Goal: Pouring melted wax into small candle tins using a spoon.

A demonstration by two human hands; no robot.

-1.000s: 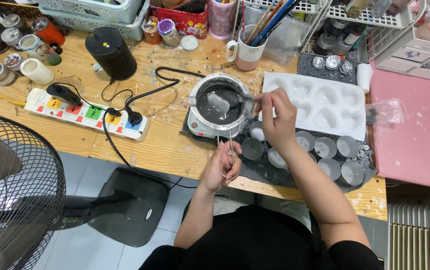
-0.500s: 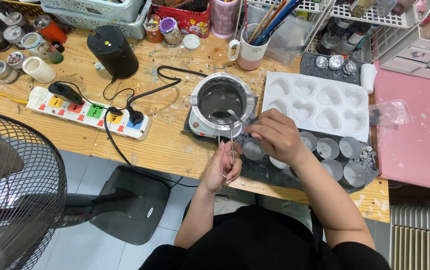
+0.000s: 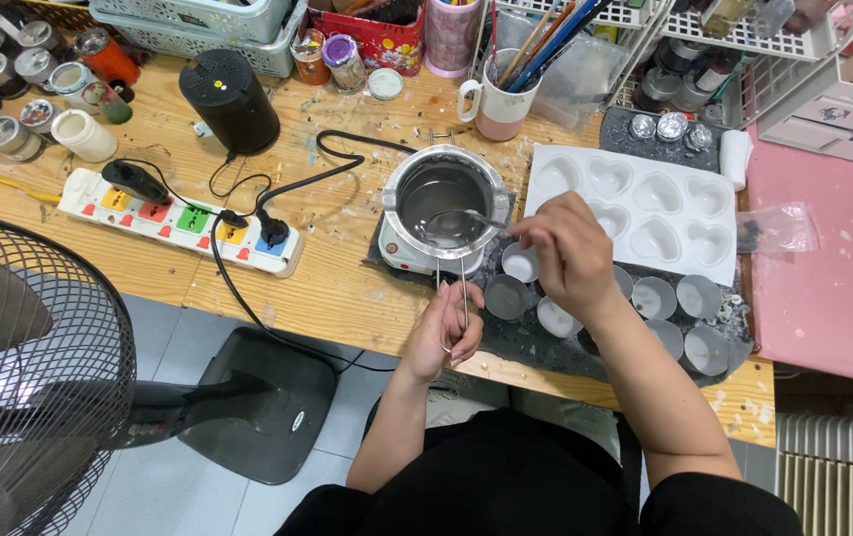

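A small metal melting pot [image 3: 444, 195] with dark liquid sits on a little white hot plate [image 3: 398, 250]. My left hand [image 3: 444, 330] grips the pot's wire handle [image 3: 451, 283] at the table's front edge. My right hand [image 3: 567, 250] holds a metal spoon [image 3: 456, 219] whose bowl lies in the pot's liquid. Several small round metal cups [image 3: 506, 296] stand on a dark mat [image 3: 545, 342] under and beside my right hand. A white heart-shaped mould tray [image 3: 645, 208] lies behind them.
A white power strip [image 3: 178, 221] with coloured switches and black plugs lies left of the pot. A black cylinder [image 3: 231, 101], jars [image 3: 81, 135], a mug of brushes [image 3: 498, 104] and baskets line the back. A fan [image 3: 24, 367] stands lower left; a pink board [image 3: 823, 268] lies right.
My right hand swept the spoon around inside the pot, from the far side toward the near side, then back up a little. My left hand stayed on the wire handle.
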